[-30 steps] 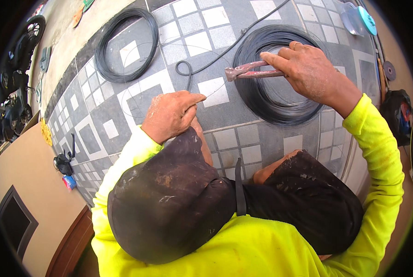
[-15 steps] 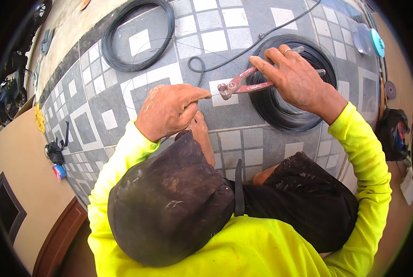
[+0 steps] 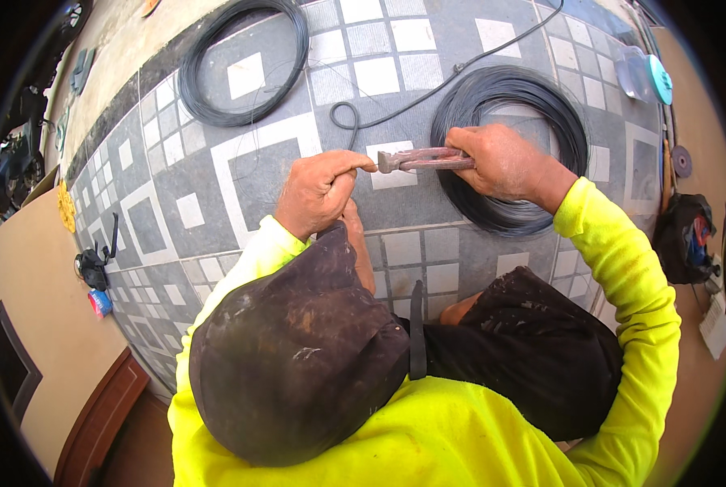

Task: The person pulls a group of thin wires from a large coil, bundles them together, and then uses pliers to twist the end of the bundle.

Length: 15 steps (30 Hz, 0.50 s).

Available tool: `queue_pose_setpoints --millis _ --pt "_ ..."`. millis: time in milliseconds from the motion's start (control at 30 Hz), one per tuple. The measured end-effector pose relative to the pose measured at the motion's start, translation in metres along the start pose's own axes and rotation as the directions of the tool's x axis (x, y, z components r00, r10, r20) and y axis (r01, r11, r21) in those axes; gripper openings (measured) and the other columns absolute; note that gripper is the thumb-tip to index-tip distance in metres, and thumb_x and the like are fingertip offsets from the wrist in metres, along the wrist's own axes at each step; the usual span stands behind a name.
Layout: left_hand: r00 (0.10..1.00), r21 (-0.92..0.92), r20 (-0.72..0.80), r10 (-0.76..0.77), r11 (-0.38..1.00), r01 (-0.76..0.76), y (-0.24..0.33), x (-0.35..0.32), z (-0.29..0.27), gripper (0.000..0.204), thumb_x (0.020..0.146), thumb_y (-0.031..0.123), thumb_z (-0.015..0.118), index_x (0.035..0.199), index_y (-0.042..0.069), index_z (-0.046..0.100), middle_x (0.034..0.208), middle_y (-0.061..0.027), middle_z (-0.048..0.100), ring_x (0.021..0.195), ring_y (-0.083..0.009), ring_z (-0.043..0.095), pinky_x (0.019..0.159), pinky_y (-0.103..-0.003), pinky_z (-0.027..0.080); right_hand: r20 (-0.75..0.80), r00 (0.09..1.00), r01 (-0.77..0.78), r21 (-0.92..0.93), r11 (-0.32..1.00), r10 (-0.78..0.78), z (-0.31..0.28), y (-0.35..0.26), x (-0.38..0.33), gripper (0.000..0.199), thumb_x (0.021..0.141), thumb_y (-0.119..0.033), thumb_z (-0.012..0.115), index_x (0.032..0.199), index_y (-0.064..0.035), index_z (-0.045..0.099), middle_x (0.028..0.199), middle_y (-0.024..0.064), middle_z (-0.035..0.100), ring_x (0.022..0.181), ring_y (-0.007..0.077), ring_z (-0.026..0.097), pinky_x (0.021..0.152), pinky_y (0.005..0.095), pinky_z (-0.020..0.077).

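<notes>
My right hand point(image 3: 505, 161) is wrapped around the red handles of a pair of end-cutting pincers point(image 3: 420, 159); the handles are squeezed close together. The pincers' jaws meet the fingertips of my left hand point(image 3: 318, 191), whose thumb and index finger are pinched on a thin wire. Little of that wire shows at the jaws. Beneath my right hand lies a large coil of dark wire point(image 3: 572, 130) on the tiled floor. A smaller, thinner wire coil point(image 3: 191, 89) rests farther off to the left.
A dark cable point(image 3: 416, 111) with a loop runs between the coils. At the far right stand a clear container with a turquoise lid point(image 3: 660, 79), a grinding disc point(image 3: 683, 161) and a black bag point(image 3: 681, 235). My bent knees, in dark trousers point(image 3: 298, 349), are close below my hands.
My right hand has closed the pincers' handles and turned the tool onto its edge. Both hands have shifted slightly, with the left moving right and the right moving left and nearer.
</notes>
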<state>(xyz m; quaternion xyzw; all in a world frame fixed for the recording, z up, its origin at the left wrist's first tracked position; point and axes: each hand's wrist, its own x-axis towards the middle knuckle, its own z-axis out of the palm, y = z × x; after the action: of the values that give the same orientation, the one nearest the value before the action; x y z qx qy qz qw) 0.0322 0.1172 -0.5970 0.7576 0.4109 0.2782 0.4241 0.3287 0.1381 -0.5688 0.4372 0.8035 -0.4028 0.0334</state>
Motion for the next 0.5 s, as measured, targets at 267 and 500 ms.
queue_pose_setpoints --millis 267,500 --pt "0.797 0.020 0.479 -0.367 0.913 0.409 -0.016 -0.012 0.036 0.031 0.092 0.012 0.048 0.113 0.002 0.068 0.070 -0.0005 0.050 0.066 -0.0083 0.047 0.060 -0.029 0.041 0.128 0.991 -0.072 0.287 0.955 0.037 0.027 -0.022 -0.015 0.027 0.097 -0.024 0.058 0.097 0.0025 0.060 0.077 0.0247 0.065 0.077 0.0429 0.067 0.073 0.0497 0.0519" --pt "0.729 -0.320 0.628 -0.272 0.764 0.560 -0.001 -0.001 0.034 0.021 0.093 0.016 0.052 0.091 0.002 0.068 0.071 0.0024 0.053 0.065 -0.0065 0.044 0.060 -0.026 0.038 0.051 0.988 -0.155 0.305 0.940 0.146 0.039 -0.022 -0.021 0.028 0.098 -0.023 0.056 0.111 0.0020 0.058 0.085 0.0258 0.066 0.084 0.0447 0.066 0.079 0.0522 0.0500"
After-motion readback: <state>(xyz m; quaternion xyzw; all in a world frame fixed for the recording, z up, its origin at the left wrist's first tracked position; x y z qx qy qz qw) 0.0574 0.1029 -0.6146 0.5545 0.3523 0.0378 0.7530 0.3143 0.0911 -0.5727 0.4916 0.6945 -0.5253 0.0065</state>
